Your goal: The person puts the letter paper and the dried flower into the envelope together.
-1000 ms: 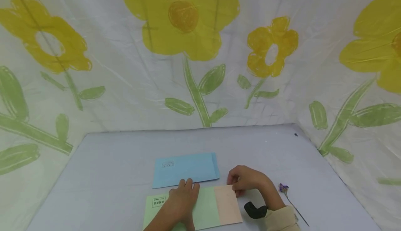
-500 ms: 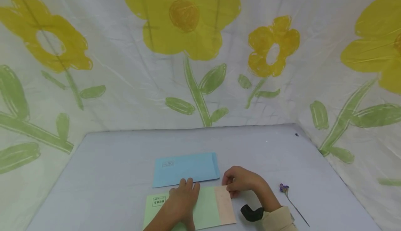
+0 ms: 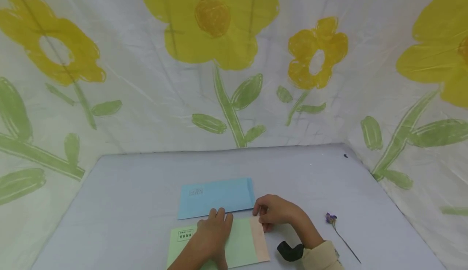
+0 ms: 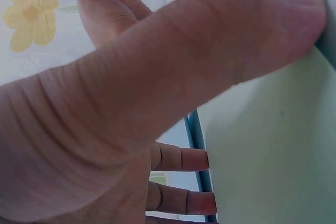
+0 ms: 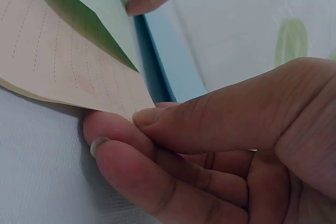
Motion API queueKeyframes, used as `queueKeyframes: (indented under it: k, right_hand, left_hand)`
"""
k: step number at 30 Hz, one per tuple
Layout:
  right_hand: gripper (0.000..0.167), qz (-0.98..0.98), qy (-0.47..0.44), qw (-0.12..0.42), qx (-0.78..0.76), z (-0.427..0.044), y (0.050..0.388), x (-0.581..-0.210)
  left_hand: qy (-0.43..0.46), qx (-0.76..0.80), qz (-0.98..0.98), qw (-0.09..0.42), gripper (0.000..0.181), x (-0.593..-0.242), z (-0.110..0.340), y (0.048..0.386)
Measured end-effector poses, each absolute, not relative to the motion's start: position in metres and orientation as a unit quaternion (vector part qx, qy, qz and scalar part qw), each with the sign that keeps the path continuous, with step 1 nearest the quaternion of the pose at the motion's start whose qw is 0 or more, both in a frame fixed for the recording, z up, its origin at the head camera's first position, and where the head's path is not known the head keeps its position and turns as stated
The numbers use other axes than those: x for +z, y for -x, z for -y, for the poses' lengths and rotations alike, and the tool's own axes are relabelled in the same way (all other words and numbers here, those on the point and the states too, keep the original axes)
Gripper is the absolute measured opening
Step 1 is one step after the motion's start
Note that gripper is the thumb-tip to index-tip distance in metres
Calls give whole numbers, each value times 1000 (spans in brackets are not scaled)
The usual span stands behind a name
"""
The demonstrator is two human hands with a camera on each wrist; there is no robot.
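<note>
A pale green envelope point(image 3: 239, 237) with a printed box lies at the table's near side, a pink sheet point(image 3: 258, 239) partly inside its right end. My left hand point(image 3: 213, 237) rests on the envelope with fingers spread; in the left wrist view its thumb lies over the green paper point(image 4: 262, 145). My right hand point(image 3: 276, 211) pinches the sheet's far right corner. The right wrist view shows the thumb and curled fingers of that hand point(image 5: 210, 145) gripping the corner of the dashed-line sheet point(image 5: 68, 51), which runs into the green opening.
A blue envelope point(image 3: 215, 198) lies just beyond the green one. To the right is a dried purple flower point(image 3: 331, 219) on a thin stem. A curtain with painted flowers point(image 3: 213, 18) stands behind the table point(image 3: 120, 205).
The right hand has moved left with the pink sheet, and less of the sheet shows outside the green envelope. My left hand has stayed in place.
</note>
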State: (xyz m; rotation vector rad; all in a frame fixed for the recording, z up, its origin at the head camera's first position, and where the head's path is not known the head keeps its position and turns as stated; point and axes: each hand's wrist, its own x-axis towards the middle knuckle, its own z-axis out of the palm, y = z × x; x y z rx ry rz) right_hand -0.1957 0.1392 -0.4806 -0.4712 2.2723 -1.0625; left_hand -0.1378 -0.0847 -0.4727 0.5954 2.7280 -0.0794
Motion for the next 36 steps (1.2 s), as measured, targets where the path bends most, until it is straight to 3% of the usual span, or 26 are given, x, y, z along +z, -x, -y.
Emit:
queueKeyframes:
  k: [7,14,22,30,36]
  right_hand:
    - [16,-848,167,304,-401,-136,193,-478]
    - [34,-830,162,363,-391,-142,186,-473]
    - [45,-806,175,388,-412,-140,183,-466]
    - [38,-817,155,367,-416,-145,185,-462]
    - [37,-801,147,383,-436,-148,189,-466]
  left_hand:
    - [-209,-17,-963,172,107,-469,85,136]
    - [-209,-25,-962,173,108,-470,84,136]
    - [-211,-21,-964,162,112,-475,85,137]
    - [-208,-24,-962,173,110,-465,84,136]
    - [-206,-27,-962,176,112,-468,84,137]
